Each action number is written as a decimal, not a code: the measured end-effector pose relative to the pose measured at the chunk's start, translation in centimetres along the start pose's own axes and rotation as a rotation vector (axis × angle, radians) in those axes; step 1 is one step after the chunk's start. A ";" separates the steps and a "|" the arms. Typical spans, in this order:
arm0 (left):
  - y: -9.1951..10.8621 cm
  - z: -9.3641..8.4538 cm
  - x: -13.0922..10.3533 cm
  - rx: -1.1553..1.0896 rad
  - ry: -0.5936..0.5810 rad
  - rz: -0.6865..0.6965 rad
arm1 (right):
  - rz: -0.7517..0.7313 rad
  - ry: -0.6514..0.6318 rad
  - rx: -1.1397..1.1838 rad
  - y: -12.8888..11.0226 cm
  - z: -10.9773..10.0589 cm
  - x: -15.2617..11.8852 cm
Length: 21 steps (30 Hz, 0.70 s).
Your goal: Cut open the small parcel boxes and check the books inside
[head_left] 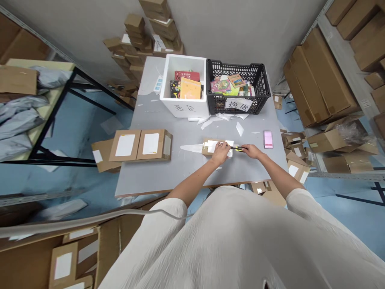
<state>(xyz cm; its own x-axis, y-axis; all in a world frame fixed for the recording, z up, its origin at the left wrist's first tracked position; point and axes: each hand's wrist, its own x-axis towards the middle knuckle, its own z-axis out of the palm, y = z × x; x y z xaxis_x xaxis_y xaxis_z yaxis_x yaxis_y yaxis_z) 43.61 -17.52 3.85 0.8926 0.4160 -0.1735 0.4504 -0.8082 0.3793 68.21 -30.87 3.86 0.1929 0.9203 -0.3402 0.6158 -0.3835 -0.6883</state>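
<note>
A small brown box [205, 150] with white paper on its top lies near the front middle of the grey table [189, 176]. My left hand [221, 153] rests on the box and its paper, fingers bent together; what they grip, if anything, is too small to make out. To the right, my right hand [252, 151] is closed on the end of a black and yellow cutter [237, 149], which reaches over the box's right end towards my left fingers. White paper strips lie around the box.
Two labelled cartons [140, 145] stand on the left. At the back are a white bin [184, 105] and a black crate [215, 105] holding books. A phone [268, 139] lies to the right. Shelves with cartons [321, 84] stand at the far right.
</note>
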 end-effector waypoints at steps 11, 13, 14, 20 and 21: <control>-0.1 0.0 0.3 -0.001 -0.012 -0.010 | 0.082 -0.146 0.208 0.8 0.2 -3.5; -0.1 0.0 0.3 0.000 -0.018 -0.012 | 0.106 -0.124 0.236 0.7 0.6 -3.7; -0.1 0.0 0.3 -0.001 -0.022 -0.016 | 0.115 -0.114 0.244 0.6 0.9 -3.6; 0.0 -0.2 0.5 0.011 -0.036 -0.022 | 0.137 -0.108 0.253 0.1 1.3 -3.3; 0.0 -0.3 0.4 0.017 -0.038 -0.022 | 0.145 -0.125 0.257 0.1 1.2 -3.4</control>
<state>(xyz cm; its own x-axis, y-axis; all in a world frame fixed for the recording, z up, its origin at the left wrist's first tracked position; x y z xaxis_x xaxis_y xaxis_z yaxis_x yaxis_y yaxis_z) 43.97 -17.25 4.02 0.8824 0.4182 -0.2158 0.4700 -0.8061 0.3596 66.70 -34.17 4.16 0.1596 0.8442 -0.5117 0.3723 -0.5315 -0.7608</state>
